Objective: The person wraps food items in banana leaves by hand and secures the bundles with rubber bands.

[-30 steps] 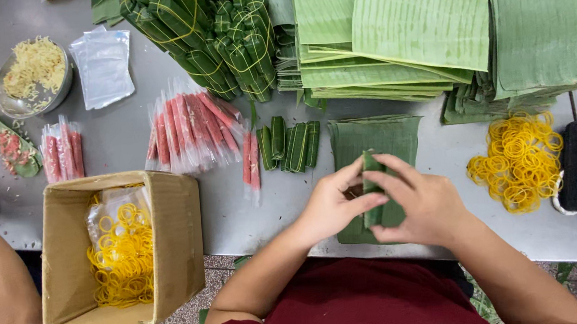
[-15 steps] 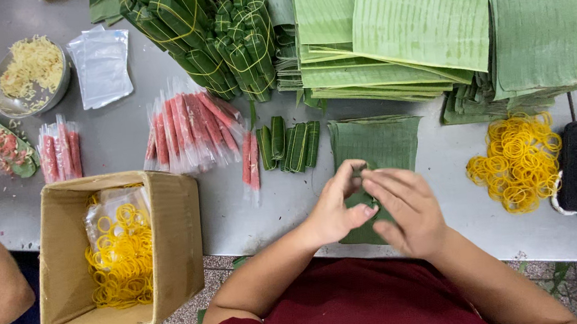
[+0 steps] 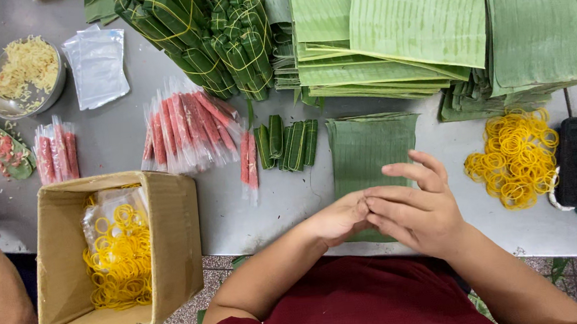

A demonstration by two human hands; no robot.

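Left hand (image 3: 337,218) and right hand (image 3: 419,206) meet fingertip-to-fingertip over the near edge of a flat green banana-leaf sheet (image 3: 369,145) on the grey metal counter (image 3: 275,204); whether either grips anything cannot be told. Loose yellow rubber bands (image 3: 513,156) at 3 o'clock; small green leaf rolls (image 3: 288,143) at 11.

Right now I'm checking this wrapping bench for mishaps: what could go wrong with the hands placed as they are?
1. Both hands, left hand and right hand, press the banana leaf right at the table edge; the leaf could slip off toward the lap.
2. The cardboard box of yellow rubber bands seems to overhang that edge, so an elbow might tip it.
3. The loose rubber bands could scatter if brushed.
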